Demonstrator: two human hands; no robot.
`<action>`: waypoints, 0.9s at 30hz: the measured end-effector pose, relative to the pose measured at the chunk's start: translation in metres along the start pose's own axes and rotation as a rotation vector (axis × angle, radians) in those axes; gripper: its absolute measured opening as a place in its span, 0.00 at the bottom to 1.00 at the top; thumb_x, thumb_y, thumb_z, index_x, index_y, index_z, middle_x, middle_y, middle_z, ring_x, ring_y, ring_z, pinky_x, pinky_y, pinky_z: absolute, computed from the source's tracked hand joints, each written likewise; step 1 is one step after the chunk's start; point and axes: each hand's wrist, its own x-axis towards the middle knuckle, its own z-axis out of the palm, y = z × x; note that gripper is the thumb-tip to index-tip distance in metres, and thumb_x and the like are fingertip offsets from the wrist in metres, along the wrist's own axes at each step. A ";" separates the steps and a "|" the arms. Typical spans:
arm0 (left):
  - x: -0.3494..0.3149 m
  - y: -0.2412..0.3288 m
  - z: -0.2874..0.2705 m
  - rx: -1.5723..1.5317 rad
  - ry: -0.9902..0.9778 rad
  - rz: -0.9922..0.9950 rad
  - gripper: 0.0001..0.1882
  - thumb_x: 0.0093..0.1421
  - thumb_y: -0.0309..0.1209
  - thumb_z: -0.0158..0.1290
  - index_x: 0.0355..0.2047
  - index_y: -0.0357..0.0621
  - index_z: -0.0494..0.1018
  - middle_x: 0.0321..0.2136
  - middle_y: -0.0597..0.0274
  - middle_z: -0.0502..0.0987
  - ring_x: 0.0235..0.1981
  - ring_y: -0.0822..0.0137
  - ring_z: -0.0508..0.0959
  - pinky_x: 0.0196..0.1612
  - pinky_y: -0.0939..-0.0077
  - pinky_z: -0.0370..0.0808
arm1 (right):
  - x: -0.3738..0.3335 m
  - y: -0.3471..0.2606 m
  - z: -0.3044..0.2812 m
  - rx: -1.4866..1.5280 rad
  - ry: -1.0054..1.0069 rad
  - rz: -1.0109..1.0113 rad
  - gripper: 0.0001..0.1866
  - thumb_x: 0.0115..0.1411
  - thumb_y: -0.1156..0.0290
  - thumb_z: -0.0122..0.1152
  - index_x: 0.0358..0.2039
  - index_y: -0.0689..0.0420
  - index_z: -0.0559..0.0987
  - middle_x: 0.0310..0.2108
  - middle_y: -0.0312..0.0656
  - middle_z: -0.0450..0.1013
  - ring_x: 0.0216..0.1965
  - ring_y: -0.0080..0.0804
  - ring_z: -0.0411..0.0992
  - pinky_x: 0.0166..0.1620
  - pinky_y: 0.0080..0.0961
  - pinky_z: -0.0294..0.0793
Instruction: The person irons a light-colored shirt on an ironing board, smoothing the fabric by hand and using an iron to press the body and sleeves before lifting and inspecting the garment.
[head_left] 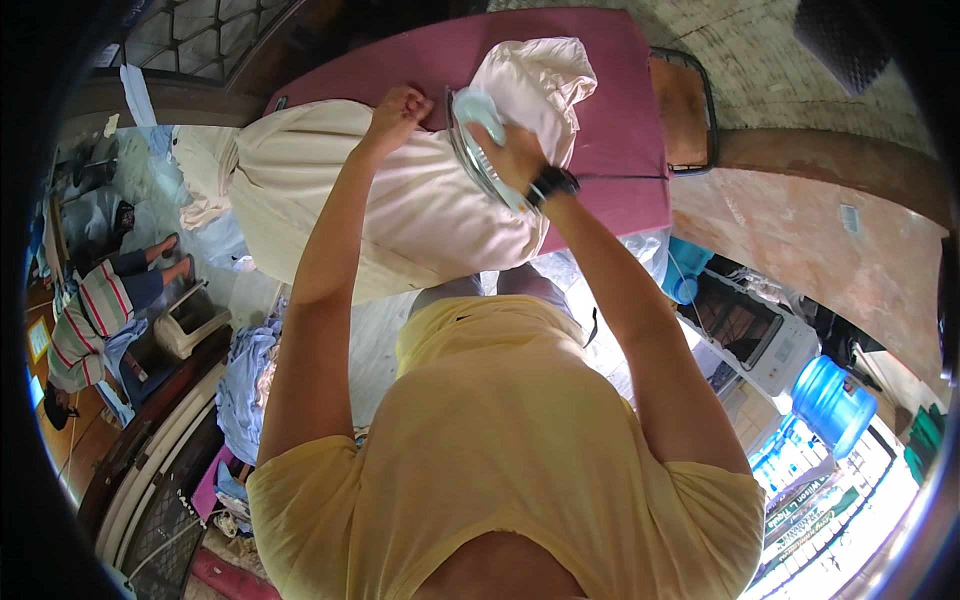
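A long cream garment [330, 230] is spread across a maroon-covered ironing board [400, 70], its folds hanging over the near edge. My right hand [515, 158], with a dark watch on the wrist, grips a pale clothes iron [475, 108] standing on the fabric right of centre. Beyond the iron, part of the garment lies bunched near the board's far side. My left hand [400, 115] rests at the garment's far edge, left of the iron, with its fingers curled in. Whether cloth is pinched inside them is hidden.
Piled clothes [250, 385] lie at my left. Farther left, a person in a striped shirt [95, 310] is near a beige stool [190, 320]. A blue water jug [835, 400] and a white appliance [785, 350] stand at the right, below a stone-like ledge [800, 220].
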 end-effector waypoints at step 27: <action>0.017 -0.007 -0.015 -0.532 0.061 -0.279 0.17 0.69 0.45 0.42 0.43 0.43 0.67 0.34 0.65 0.68 0.24 0.75 0.67 0.29 0.78 0.69 | -0.016 -0.033 0.016 -0.088 -0.009 0.225 0.41 0.56 0.32 0.49 0.36 0.66 0.80 0.33 0.60 0.77 0.38 0.56 0.77 0.42 0.47 0.76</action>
